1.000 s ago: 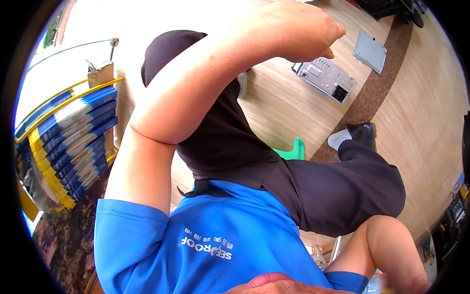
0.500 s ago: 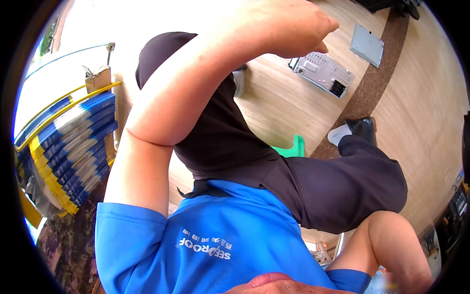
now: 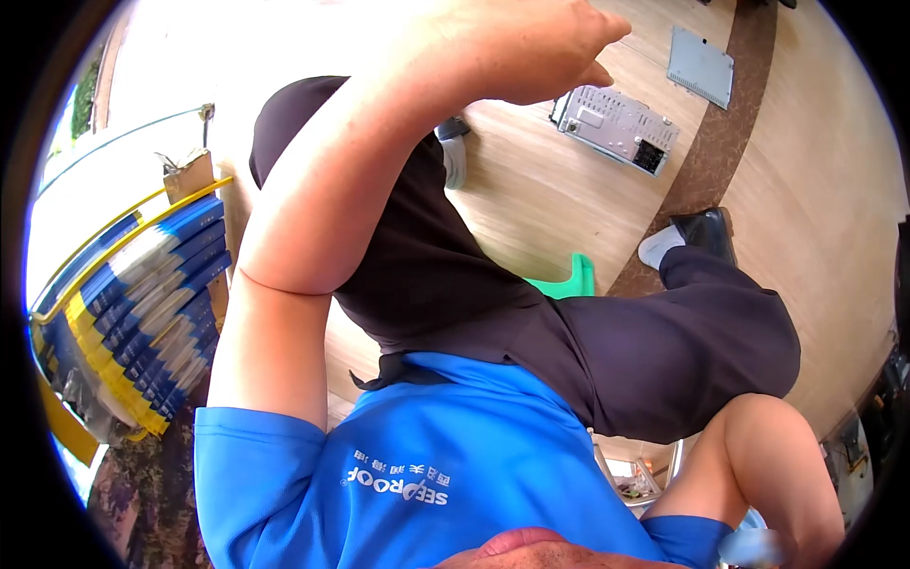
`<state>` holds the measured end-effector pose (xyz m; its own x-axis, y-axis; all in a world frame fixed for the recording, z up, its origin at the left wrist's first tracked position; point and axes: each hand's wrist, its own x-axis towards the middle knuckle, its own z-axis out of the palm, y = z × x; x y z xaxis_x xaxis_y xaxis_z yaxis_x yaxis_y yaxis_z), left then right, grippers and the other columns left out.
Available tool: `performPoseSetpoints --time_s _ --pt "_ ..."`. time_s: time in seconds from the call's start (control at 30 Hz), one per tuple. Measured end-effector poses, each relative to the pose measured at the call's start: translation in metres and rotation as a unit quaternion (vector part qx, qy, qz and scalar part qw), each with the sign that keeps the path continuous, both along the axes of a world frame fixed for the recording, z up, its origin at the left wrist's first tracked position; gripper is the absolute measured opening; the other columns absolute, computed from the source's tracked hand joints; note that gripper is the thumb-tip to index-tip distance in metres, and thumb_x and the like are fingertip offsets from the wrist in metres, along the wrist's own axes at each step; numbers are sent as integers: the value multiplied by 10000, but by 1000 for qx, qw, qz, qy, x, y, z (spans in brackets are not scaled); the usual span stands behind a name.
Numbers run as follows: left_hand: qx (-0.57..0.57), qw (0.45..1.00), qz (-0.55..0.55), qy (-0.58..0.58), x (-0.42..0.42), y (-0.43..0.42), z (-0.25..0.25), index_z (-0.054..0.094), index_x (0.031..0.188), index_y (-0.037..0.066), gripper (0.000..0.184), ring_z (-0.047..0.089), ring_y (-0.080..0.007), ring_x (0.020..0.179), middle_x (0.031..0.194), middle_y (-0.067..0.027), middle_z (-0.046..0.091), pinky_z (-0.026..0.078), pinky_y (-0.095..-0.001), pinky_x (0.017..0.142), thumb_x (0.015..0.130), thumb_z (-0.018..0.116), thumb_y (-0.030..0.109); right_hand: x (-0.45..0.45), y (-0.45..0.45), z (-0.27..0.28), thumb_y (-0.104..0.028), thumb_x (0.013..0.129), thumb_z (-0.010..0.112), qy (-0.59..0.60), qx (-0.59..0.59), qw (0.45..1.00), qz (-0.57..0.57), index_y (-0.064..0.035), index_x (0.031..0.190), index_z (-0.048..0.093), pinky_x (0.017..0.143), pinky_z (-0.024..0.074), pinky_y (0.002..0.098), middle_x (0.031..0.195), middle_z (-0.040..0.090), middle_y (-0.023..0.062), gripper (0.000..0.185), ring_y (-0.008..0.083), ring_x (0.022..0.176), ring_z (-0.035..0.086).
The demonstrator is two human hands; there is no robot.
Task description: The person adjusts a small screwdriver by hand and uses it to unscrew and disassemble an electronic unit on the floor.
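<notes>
My left hand point(image 3: 559, 47) reaches across the top of the view, above my raised knee. One finger and the thumb stand apart, with nothing visible between them; the palm and other fingers are hidden. Just beyond the thumb a silver metal case point(image 3: 616, 128) with slots and a small black square lies on the floor. Farther right is a flat grey metal panel point(image 3: 700, 66), partly over the dark floor strip. My right arm is bent at the lower right, and its hand is beyond the frame's bottom edge. Beside that forearm is a blurred pale blue shape point(image 3: 752, 547).
A yellow rack point(image 3: 142, 232) on the left holds stacked blue and white packets point(image 3: 156, 294). A small cardboard box point(image 3: 188, 175) stands behind it. Part of a green plastic piece point(image 3: 578, 275) shows between my legs. Dark objects point(image 3: 877, 408) line the right edge.
My left hand has shifted slightly left in the view. The metal case and panel appear higher and farther left, as the whole view has shifted. The blurred shape near my right forearm looks bluer.
</notes>
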<state>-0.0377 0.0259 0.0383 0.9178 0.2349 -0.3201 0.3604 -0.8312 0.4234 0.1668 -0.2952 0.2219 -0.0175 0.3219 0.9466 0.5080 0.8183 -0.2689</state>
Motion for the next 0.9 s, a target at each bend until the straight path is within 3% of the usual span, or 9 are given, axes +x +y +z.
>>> performPoseSetpoints --time_s 0.23,0.33,0.43,0.5,0.6,0.73,0.8,0.87,0.9 --pt "-28 999 5 15 1 1 5 575 1184 0 330 638 -398 1028 1066 -213 665 508 -484 878 959 630 236 -1 3 31 -257 958 632 -64 -178 982 26 -87 884 608 505 337 210 837 540 -22 187 75 623 478" --pt "-3 999 13 -48 0 0 -8 574 1210 5 346 626 -394 1057 1089 -212 658 498 -480 897 951 638 226 -6 23 9 -254 974 652 -93 -156 981 -67 -104 1025 667 507 339 230 905 536 -50 160 62 646 483" --pt "6 1000 1 -27 0 0 -4 567 1246 -1 381 618 -391 1087 1105 -214 655 487 -475 929 946 645 222 -4 31 8 -290 1028 536 -46 -166 985 -11 -123 979 659 500 295 199 884 590 -65 214 68 637 461" --pt "-1 1000 8 -16 4 0 -5 566 1248 -5 387 616 -392 1097 1113 -217 655 486 -473 937 946 646 224 0 25 10 -371 1057 503 -88 -155 981 -80 -223 1185 668 506 291 207 931 588 -147 256 55 644 447" --pt "6 1000 7 -12 4 2 -15 557 1267 -14 413 612 -393 1120 1134 -226 654 483 -468 954 946 649 227 1 26 8 -424 1057 498 -75 -159 981 -77 -262 1246 656 521 295 209 937 580 -181 295 45 650 441" --pt "25 999 -5 -35 3 4 -25 538 1312 -27 458 604 -390 1159 1177 -235 651 480 -460 981 946 649 226 -6 38 -3 -242 997 625 7 -140 990 -35 -102 1065 667 523 336 236 926 537 -53 161 71 662 472" --pt "19 999 -3 -36 0 2 -31 534 1320 -28 464 602 -388 1171 1193 -234 649 479 -457 990 948 646 225 2 22 28 -234 1009 609 -62 -278 958 -17 -102 1099 666 533 335 242 945 537 -56 169 78 672 463" --pt "127 987 26 -91 -5 -6 -43 542 1419 140 510 631 -346 1158 1273 -168 656 505 -431 987 945 666 281 3 22 28 -241 1010 608 -77 -286 955 -33 -101 1104 665 530 336 244 944 536 -53 178 81 671 465" --pt "127 987 26 -91 -6 -5 -47 542 1419 140 510 631 -346 1158 1273 -168 656 505 -431 987 945 666 281 4 23 29 -244 1010 608 -82 -288 953 -38 -101 1105 665 530 336 245 943 536 -52 181 82 670 465"
